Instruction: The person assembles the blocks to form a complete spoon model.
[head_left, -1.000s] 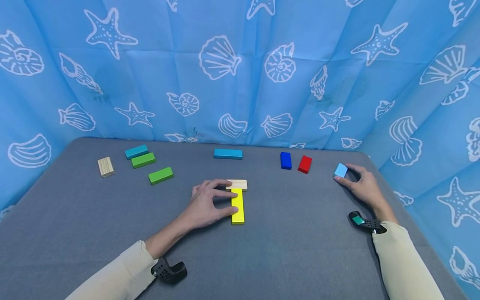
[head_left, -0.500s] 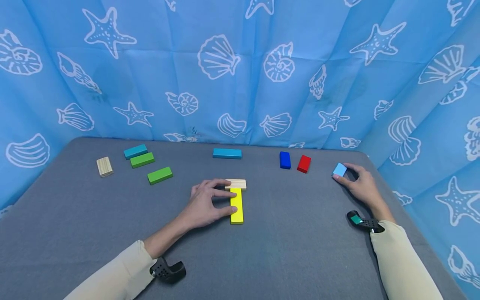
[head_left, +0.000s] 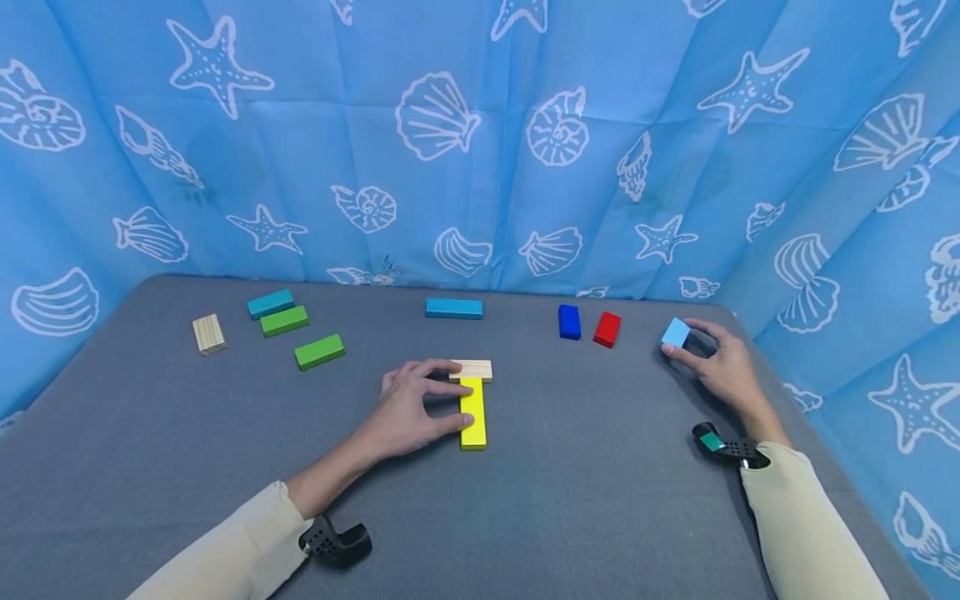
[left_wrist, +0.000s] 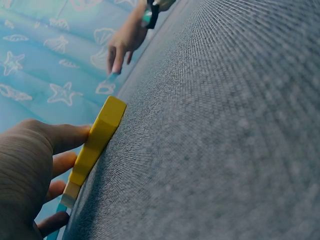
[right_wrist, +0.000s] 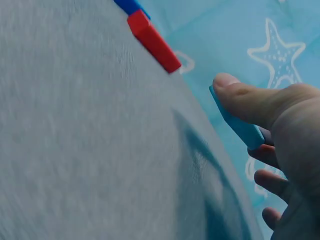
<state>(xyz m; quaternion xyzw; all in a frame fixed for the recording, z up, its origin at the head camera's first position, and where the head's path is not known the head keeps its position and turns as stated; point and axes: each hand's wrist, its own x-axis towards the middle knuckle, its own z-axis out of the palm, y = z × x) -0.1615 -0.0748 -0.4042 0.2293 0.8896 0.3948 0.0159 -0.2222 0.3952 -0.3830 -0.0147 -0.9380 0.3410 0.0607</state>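
My left hand (head_left: 420,407) rests its thumb and fingertips, held apart, on the yellow block (head_left: 473,417) and the pale wooden block (head_left: 480,370). These two lie flat in a T, the wooden one across the yellow one's far end. Over at the right edge of the table, my right hand (head_left: 725,367) pinches a light blue block (head_left: 675,332) between thumb and fingers. In the right wrist view this block (right_wrist: 241,129) hangs above the cloth, its shadow apart from it.
Left of the red block (head_left: 607,329) lies a dark blue block (head_left: 569,322). A teal block (head_left: 453,308) sits back centre. Back left are another teal block (head_left: 271,304), two green blocks (head_left: 320,352) and a wooden block (head_left: 209,334). A shell-print curtain (head_left: 450,167) borders the grey table.
My right hand has raised the light blue block slightly off the table and tilted it. The left hand and the blocks under it stay in place.
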